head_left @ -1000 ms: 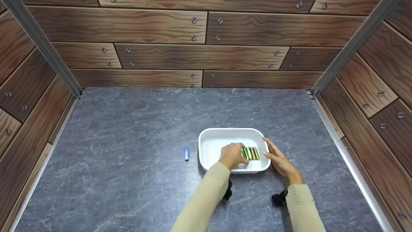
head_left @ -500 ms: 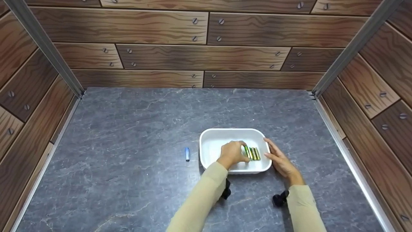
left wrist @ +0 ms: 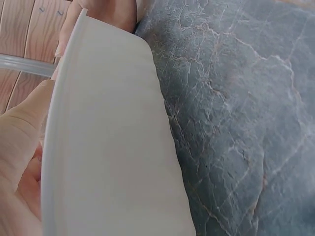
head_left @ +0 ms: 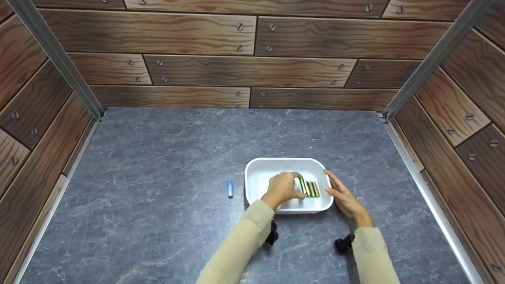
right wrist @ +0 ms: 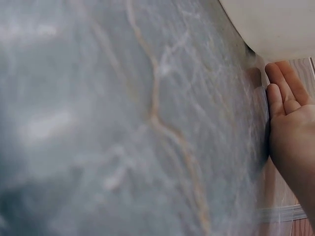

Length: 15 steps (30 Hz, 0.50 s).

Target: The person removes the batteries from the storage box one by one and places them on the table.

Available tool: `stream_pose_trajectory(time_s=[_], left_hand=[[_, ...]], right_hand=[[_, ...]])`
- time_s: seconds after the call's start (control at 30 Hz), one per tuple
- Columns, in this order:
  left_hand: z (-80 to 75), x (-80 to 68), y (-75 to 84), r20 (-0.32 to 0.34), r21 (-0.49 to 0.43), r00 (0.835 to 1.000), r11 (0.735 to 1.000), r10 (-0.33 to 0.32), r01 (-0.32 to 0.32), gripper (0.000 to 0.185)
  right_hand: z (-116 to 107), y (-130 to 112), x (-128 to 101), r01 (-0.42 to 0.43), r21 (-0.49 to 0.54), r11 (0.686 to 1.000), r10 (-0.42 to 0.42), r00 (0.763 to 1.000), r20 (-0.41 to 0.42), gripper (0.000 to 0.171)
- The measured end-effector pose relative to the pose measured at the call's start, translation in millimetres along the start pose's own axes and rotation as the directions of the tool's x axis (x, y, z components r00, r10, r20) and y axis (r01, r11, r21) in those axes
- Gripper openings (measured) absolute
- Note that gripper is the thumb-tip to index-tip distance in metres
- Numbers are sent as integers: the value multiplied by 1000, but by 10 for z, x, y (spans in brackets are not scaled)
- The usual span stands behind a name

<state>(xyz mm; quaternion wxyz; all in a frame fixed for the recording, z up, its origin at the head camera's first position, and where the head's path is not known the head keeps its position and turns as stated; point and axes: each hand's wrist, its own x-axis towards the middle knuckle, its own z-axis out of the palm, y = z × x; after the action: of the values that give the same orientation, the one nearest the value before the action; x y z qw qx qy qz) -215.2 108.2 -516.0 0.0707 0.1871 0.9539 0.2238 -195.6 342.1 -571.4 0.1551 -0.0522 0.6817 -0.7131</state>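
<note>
Since the earlier frame, left hand [head_left: 282, 188] has edged leftward inside the white tray [head_left: 276, 163] near the desk's front edge, fingers pinching one green battery [head_left: 302, 186]. Right hand [head_left: 342, 194], fingers straight, steadies the tray's rim. Risk: a loose pinch drops it, scattering the row.

tray [head_left: 276, 165]: white, shallow, rounded corners, sat flat on the grey marbled top, steadied on its right side
batteries [head_left: 309, 188]: green and gold, laid side by side in the tray's right half, leftmost one pinched
blue battery [head_left: 229, 189]: left lying outside, left of tray
</note>
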Motion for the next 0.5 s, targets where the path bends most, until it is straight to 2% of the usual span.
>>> stream_pose_trajectory(time_s=[0.3, 0.5], left_hand=[[-54, -108, -51, 2, -27, 1000, 999, 23, -23, 57], [-82, -185, -105, -26, -43, 998, 997, 59, -60, 57]], right_hand=[[0, 35, -15, 26, 32, 999, -26, 1000, 1, 71], [-1, 42, -6, 30, 57, 998, -30, 1000, -10, 69]])
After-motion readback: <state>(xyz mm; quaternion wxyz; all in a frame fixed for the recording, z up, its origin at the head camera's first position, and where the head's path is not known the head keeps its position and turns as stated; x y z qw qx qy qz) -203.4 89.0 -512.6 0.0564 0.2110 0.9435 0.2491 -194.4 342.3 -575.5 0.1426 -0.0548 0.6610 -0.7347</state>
